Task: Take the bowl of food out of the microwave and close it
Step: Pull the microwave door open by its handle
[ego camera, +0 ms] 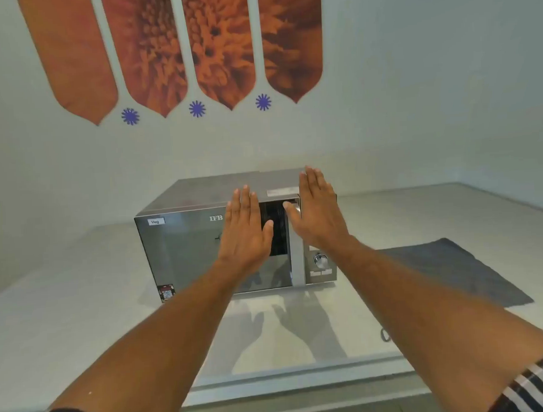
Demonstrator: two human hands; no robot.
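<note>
A: Where does the microwave (222, 239) stand?
B: It stands on a pale worktop (82, 323), its back near the wall. The mirrored door (185, 256) faces the camera and appears shut. It carries a small white "Veg" label (155, 221) at the upper left, the letters "IFB" along the top edge, and a sticker (166, 293) at the lower left corner.

A: How are the two hands placed?
B: Both are raised in front of the microwave's right half. The left hand (246, 232) is flat, fingers extended and close together, palm toward the door; whether it touches the glass cannot be told. The right hand (317, 213) is likewise flat and empty, fingers pointing up, in front of the control panel's upper part, just right of the vertical door handle (296, 257). Neither hand grips anything.

A: Which controls remain visible?
B: A round silver knob (320, 260) shows below the right wrist.

A: Where is the bowl of food?
B: It is not visible; the reflective door hides the interior.

A: What else lies on the worktop?
B: A dark grey cloth (453, 269) lies flat to the right of the microwave. Orange petal-shaped panels (176, 48) decorate the wall above.
</note>
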